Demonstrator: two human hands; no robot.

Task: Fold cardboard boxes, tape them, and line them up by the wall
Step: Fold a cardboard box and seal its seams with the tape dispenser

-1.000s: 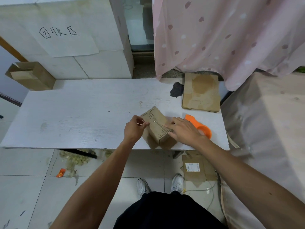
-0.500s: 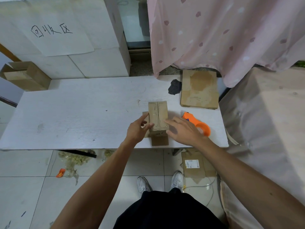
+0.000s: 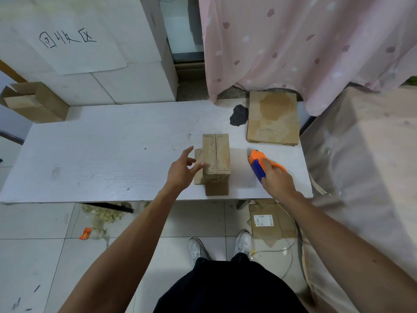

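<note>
Head view: a folded cardboard box (image 3: 216, 157) sits near the front edge of the white table (image 3: 101, 154), its top seam running away from the person. The left hand (image 3: 182, 171), open, has fingertips at the box's left side; the right hand (image 3: 276, 179), just right of the box, grips the orange tape dispenser (image 3: 257, 162), likely to tape the seam.
</note>
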